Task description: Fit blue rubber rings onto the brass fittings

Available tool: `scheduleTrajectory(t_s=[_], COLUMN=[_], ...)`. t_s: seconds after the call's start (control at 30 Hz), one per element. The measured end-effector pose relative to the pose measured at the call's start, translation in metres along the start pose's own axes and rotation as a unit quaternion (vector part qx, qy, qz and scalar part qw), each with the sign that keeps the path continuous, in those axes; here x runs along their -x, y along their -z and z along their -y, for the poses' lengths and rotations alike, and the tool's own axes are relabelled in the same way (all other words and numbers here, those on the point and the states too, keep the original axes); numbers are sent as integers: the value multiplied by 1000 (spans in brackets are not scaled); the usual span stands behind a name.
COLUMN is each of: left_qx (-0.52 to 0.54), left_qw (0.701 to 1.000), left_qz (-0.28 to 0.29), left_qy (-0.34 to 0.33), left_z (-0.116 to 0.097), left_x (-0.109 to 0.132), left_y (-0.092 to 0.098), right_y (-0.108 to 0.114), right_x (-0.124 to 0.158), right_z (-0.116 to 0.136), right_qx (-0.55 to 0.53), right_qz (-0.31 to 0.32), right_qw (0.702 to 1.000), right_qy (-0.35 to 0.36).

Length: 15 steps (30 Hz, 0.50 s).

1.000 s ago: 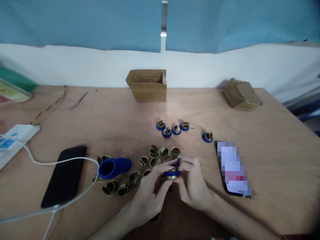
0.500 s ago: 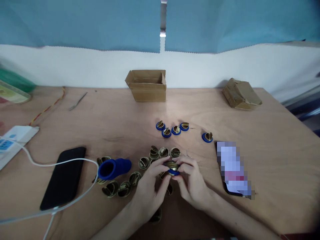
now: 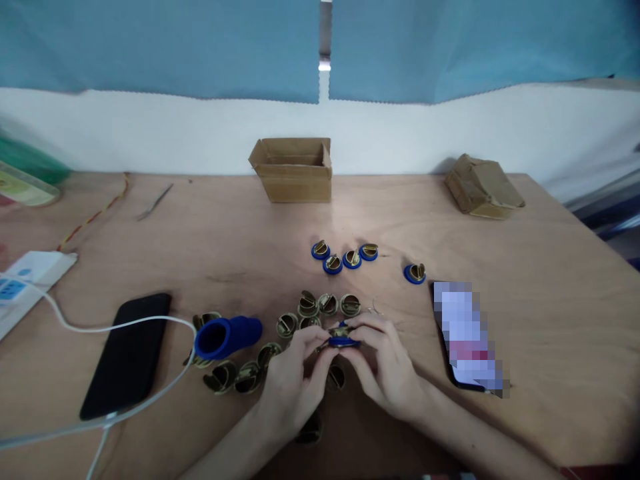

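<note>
Between the fingertips of both hands is a round brass clip-backed brooch base [image 3: 342,331] with a blue rim. My left hand [image 3: 300,373] pinches its left side; my right hand [image 3: 387,367] grips the right side. Just beyond and left of the hands lie several plain brass brooch bases [image 3: 287,325] with their clips upward. A hollow stack of blue rings [image 3: 227,337] rests on its side to the left, partly over other bases. Farther out, several blue-rimmed brooch bases [image 3: 333,264] sit in a small group, and another blue-rimmed base [image 3: 415,273] lies apart to the right.
A black phone [image 3: 127,357] with a white cable [image 3: 190,363] lies on the left, and a lit phone [image 3: 463,333] on the right. An open cardboard box [image 3: 300,188] and a crumpled box [image 3: 483,188] stand near the wall. Tweezers [image 3: 156,201] lie back left.
Both hands have tipped and pressed the brooch base flatter, so more of the blue rim shows around it. My left hand has shifted slightly left. The other pieces have not moved.
</note>
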<state>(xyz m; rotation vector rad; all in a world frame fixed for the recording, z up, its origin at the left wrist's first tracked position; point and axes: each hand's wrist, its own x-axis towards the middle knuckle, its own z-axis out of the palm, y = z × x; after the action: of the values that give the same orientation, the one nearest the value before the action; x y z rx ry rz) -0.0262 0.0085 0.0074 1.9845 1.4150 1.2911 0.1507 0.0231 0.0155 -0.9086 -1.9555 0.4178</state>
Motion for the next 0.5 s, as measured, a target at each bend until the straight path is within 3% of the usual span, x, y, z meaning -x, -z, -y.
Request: scheduleTrajectory(t_s=[0.5], left_qx=[64], left_qw=[996], left_qz=[6], left_qy=[61], left_z=[-2], left_x=[-2], left_y=[6], right_y=[1], right_x=[0], right_z=[-3], right_qx=[-154], right_qz=[49], right_qw=[972], right_qy=[-168])
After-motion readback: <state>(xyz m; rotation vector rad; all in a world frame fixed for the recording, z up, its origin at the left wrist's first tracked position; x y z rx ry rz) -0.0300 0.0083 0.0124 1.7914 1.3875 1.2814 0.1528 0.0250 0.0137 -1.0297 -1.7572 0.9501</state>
